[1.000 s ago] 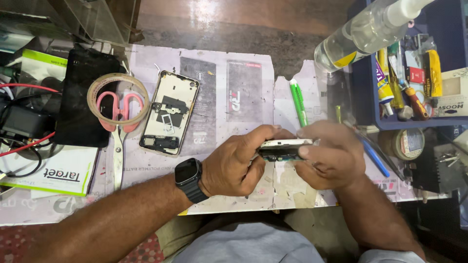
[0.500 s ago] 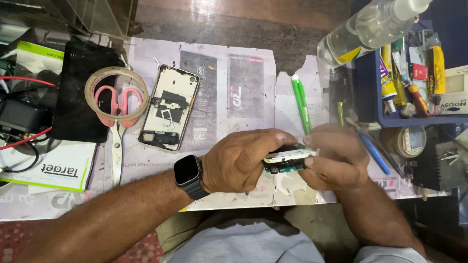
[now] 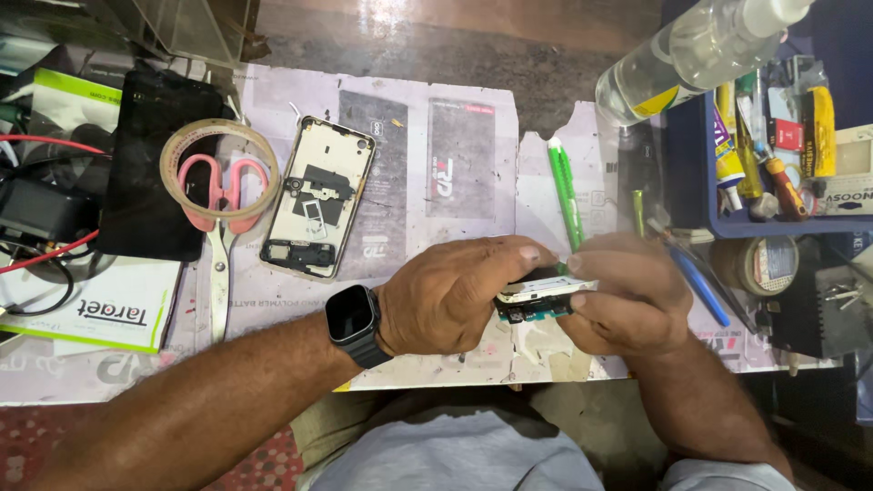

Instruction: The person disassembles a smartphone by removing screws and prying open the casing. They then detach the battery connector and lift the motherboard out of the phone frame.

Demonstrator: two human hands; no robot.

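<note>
Hands: left hand (image 3: 459, 295) and right hand (image 3: 627, 295) clamp a small phone part (image 3: 543, 295) between them, steadying it.
Table: opened phone frame (image 3: 318, 195) nearby, face-up.

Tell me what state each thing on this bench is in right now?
Small phone part: held edge-on between both hands.
Left hand: gripping the part.
Right hand: gripping the part.
Phone frame: opened, insides showing, lying flat.
Scissors: closed, under the tape ring.
Green pen: lying flat.
Clear bottle: tilted.
</note>
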